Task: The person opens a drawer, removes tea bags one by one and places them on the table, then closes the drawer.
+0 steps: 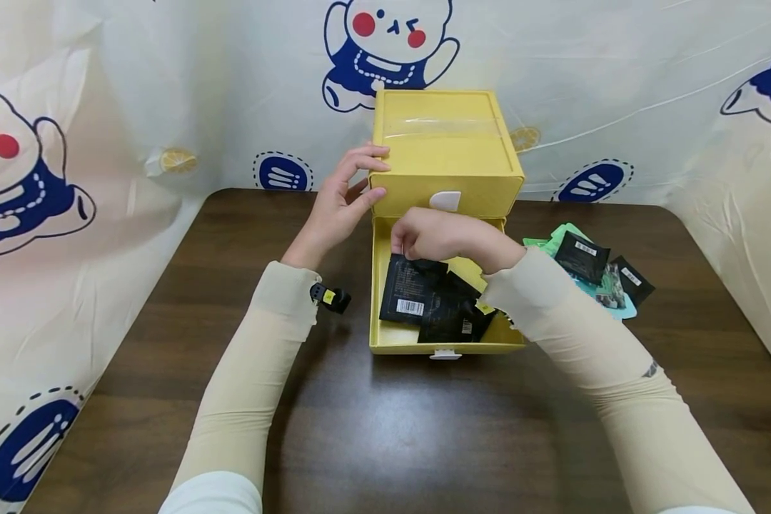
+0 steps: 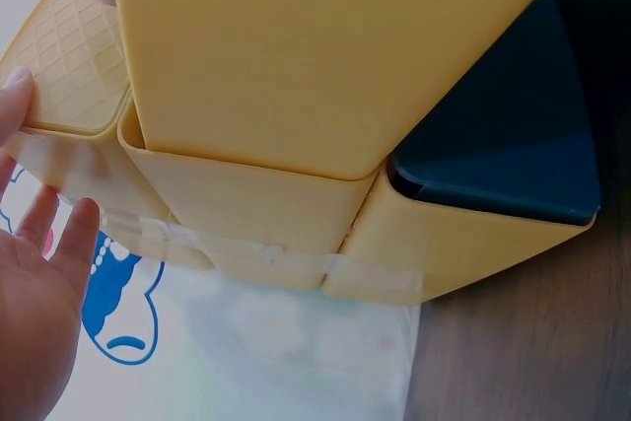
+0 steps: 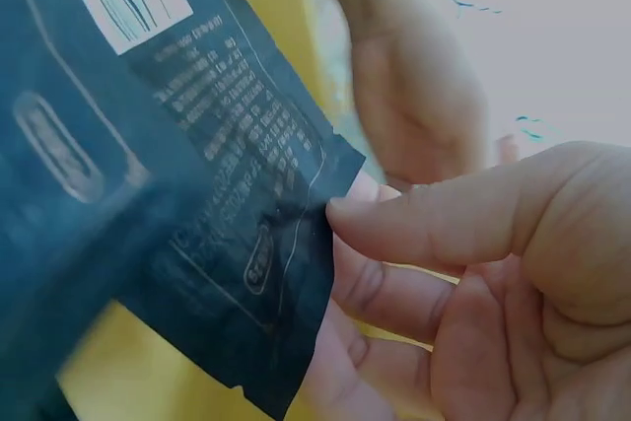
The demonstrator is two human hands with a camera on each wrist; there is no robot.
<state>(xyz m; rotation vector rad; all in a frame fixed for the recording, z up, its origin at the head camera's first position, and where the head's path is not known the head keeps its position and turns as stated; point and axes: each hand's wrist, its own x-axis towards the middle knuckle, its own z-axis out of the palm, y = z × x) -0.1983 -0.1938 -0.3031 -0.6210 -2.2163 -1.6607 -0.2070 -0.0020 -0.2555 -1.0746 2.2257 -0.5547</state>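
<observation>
A yellow drawer box (image 1: 450, 135) stands at the back of the table, its lower drawer (image 1: 392, 333) pulled out toward me. Against the box's left side rests my left hand (image 1: 347, 189), fingers fairly straight along the upper part. My right hand (image 1: 446, 234) is over the open drawer and pinches the edge of a black sachet (image 3: 246, 165) between thumb and fingers. That sachet bears a white barcode label and small print. Other black sachets (image 1: 452, 314) lie in the drawer below. In the left wrist view, the box's side (image 2: 325, 56) fills the top, with my left fingers (image 2: 74, 244) beside it.
Right of the box lies a loose pile of green and light-blue packets (image 1: 620, 308) with black sachets (image 1: 581, 258) on top. A white printed cloth (image 1: 263, 86) hangs behind the brown table (image 1: 385, 442). A white tab (image 1: 445, 355) sticks out from the drawer front.
</observation>
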